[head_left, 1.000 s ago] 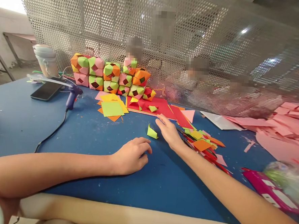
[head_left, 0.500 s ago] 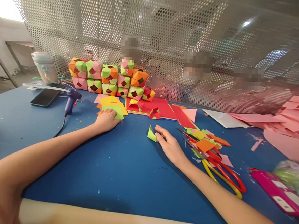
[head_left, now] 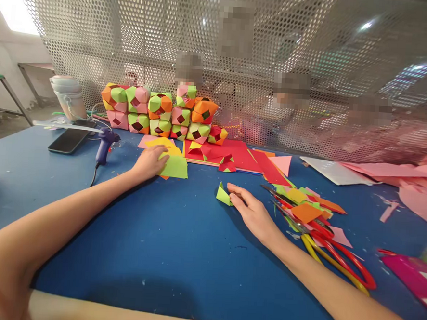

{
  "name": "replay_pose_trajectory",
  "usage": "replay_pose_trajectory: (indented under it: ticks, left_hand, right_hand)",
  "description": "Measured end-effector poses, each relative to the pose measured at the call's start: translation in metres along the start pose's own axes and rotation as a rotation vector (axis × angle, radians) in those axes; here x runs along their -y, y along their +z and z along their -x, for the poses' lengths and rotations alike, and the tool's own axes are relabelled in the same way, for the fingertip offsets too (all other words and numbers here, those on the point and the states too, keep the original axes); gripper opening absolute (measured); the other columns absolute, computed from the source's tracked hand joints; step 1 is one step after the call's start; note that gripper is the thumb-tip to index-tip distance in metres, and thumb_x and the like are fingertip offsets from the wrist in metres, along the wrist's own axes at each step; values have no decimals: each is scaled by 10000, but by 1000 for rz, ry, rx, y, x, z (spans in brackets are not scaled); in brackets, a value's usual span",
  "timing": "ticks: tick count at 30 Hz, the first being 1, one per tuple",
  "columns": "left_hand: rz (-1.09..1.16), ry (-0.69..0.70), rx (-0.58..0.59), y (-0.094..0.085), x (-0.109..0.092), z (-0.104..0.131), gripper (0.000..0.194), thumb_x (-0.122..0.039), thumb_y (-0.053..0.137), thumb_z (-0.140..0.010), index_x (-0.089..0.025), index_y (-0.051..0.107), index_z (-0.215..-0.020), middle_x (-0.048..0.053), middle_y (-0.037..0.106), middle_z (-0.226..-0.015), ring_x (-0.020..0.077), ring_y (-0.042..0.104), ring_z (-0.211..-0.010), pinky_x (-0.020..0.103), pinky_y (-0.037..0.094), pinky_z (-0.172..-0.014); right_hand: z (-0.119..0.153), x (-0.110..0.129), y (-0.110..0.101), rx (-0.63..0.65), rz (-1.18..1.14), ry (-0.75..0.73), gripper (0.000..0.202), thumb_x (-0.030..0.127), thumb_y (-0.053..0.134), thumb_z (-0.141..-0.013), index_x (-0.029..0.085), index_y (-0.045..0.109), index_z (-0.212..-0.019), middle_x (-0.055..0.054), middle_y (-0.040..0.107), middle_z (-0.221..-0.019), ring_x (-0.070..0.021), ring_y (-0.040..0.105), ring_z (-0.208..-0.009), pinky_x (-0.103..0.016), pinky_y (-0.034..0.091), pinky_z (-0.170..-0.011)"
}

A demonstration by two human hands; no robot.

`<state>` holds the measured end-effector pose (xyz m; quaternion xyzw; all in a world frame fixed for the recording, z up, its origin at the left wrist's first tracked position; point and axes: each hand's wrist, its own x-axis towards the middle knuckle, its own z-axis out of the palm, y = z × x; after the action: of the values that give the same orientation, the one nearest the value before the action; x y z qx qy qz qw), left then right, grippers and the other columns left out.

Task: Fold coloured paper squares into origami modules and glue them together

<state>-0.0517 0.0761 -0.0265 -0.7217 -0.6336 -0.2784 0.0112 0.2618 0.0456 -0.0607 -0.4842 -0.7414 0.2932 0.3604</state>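
My left hand [head_left: 150,162] rests on a small pile of paper squares, its fingers stretched over a yellow-orange sheet [head_left: 166,143]. A light green sheet [head_left: 176,167] sticks out beside its fingertips. At the middle of the table, my right hand [head_left: 252,210] has a small folded green paper piece [head_left: 223,195] at its thumb and fingertips. The thumb covers the right edge of that piece. Behind lie red sheets [head_left: 237,152] with a small folded red-and-green piece [head_left: 227,164] on them.
Folded multicoloured paper balls [head_left: 161,106] are stacked at the back. A glue gun [head_left: 106,144], phone [head_left: 70,139] and tumbler [head_left: 68,98] stand left. Scissors [head_left: 345,260] and paper scraps [head_left: 306,211] lie right, beyond them a magenta object [head_left: 409,278]. A perforated metal screen [head_left: 152,35] rises behind.
My left hand has shifted back and left off the green sheet, which now shows more fully. My right hand and the folded green piece keep their places; the view has turned slightly left.
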Motion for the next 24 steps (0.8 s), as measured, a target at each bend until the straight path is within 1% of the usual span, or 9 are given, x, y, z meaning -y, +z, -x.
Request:
replay_pose_trajectory:
  ticks: [3, 6, 8, 11, 14, 16, 18, 21, 24]
  left_hand:
    - [-76, -127, -16, -2, 23, -9, 407, -347, 400, -855, -123, 550, -1160, 143, 553, -1252, 273, 492, -1173, 376, 363, -996]
    - [-137, -174, 20, -2, 34, -15, 466, -407, 399, -848, -125, 526, -1197, 149, 553, -1250, 286, 521, -1126, 389, 389, -953]
    - [-165, -181, 47, 0, 36, -19, 479, -446, 394, -844, -136, 545, -1176, 148, 547, -1258, 298, 512, -1130, 419, 375, -957]
    - [-178, -197, 84, 4, 37, -26, 413, -452, 417, -827, -169, 628, -1042, 122, 592, -1192, 302, 521, -1108, 440, 363, -954]
    - [-158, -227, 85, 7, 39, -29, 330, -397, 470, -797, -196, 657, -980, 95, 626, -1144, 282, 560, -1043, 402, 397, -916]
    - [-137, -247, 78, 7, 40, -29, 300, -349, 486, -784, -192, 662, -969, 91, 647, -1103, 262, 594, -974, 365, 432, -863]
    - [-119, -258, 70, 5, 41, -27, 317, -319, 498, -772, -175, 648, -1012, 97, 662, -1062, 251, 610, -932, 342, 452, -825]
    - [-94, -251, 53, 3, 39, -24, 427, -309, 533, -751, -156, 586, -1145, 102, 661, -1071, 246, 608, -955, 325, 454, -836]
    - [-62, -235, 34, 1, 36, -21, 425, -280, 558, -732, -173, 599, -1141, 78, 670, -1061, 231, 612, -955, 311, 447, -867]
  right_hand:
    - [2, 0, -3, 17, -10, 0, 421, 497, 455, -848, 233, 565, -1157, -68, 557, -1277, -240, 508, -1188, -424, 392, -1019]
    - [3, 0, -5, 25, 24, -4, 416, 501, 453, -842, 243, 571, -1147, -57, 564, -1270, -249, 500, -1196, -433, 387, -1025]
    - [3, 1, -6, 25, 49, -12, 417, 498, 447, -839, 240, 571, -1142, -57, 569, -1261, -255, 505, -1189, -439, 386, -1026]
    - [3, 3, -4, 28, 82, -45, 400, 479, 441, -842, 238, 573, -1132, -56, 575, -1252, -255, 515, -1175, -441, 380, -1029]
    - [3, 4, -3, 27, 103, -75, 370, 464, 449, -842, 253, 580, -1116, -45, 578, -1251, -259, 518, -1170, -449, 373, -1030]
    - [4, 3, -2, 26, 106, -70, 367, 460, 452, -841, 258, 578, -1120, -43, 578, -1251, -261, 514, -1173, -452, 373, -1027]
    - [4, 2, -2, 32, 109, -65, 375, 459, 452, -842, 255, 571, -1133, -45, 576, -1252, -261, 510, -1177, -452, 374, -1026]
    - [4, 0, -2, 45, 112, -80, 377, 458, 450, -844, 255, 568, -1139, -46, 575, -1253, -262, 511, -1174, -451, 379, -1021]
    - [4, -1, -2, 43, 110, -90, 374, 462, 448, -845, 254, 570, -1131, -52, 579, -1246, -265, 511, -1172, -458, 374, -1021]
